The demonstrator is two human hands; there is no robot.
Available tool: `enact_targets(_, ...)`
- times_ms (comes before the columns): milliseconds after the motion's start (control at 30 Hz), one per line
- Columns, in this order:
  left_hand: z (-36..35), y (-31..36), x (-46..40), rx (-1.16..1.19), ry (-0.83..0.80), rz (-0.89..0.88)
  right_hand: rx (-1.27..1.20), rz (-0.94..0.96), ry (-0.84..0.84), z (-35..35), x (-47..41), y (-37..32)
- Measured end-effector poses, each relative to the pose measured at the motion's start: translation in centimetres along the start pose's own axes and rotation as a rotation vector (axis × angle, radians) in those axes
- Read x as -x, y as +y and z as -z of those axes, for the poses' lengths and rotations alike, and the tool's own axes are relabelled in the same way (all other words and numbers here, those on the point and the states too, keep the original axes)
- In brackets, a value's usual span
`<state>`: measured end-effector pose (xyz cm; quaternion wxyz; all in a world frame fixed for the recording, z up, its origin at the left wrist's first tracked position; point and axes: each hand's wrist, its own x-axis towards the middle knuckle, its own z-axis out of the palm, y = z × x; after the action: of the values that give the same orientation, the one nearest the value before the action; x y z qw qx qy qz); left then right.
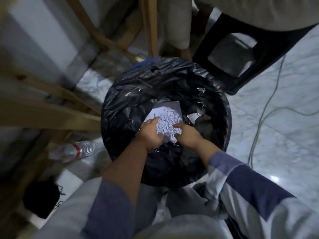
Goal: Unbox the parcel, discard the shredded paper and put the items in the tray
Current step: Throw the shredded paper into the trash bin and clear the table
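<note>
I look straight down into a round bin lined with a black plastic bag (pixel 172 78). A clump of white shredded paper (pixel 166 125) sits between my two hands over the bin's mouth. My left hand (pixel 150 133) cups the clump from the left and my right hand (pixel 187 135) presses it from the right, fingers curled around it. More shreds and a white sheet (pixel 168 107) lie inside the bag below. The parcel, its items and the tray are out of view.
A clear plastic bottle (pixel 79 150) lies on the floor left of the bin. Wooden table legs (pixel 96 37) cross the upper left. A black chair (pixel 241 54) stands upper right, a cable (pixel 269 104) trails over the marble floor. Another person's legs (pixel 179 23) stand behind the bin.
</note>
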<state>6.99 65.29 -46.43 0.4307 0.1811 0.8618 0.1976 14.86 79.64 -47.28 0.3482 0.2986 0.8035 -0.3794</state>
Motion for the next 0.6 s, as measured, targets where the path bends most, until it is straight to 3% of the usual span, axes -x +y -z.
enact_targets(367, 16.0, 11.3, 17.6, 0.046, 0.131, -0.063, 0.174, 0.231, 0.147, 14.2, 20.3, -14.6)
enact_targets(600, 23.4, 10.7, 26.4, 0.133, 0.416, -0.075, 0.353, 0.46, 0.186, 15.9, 27.0, -24.4)
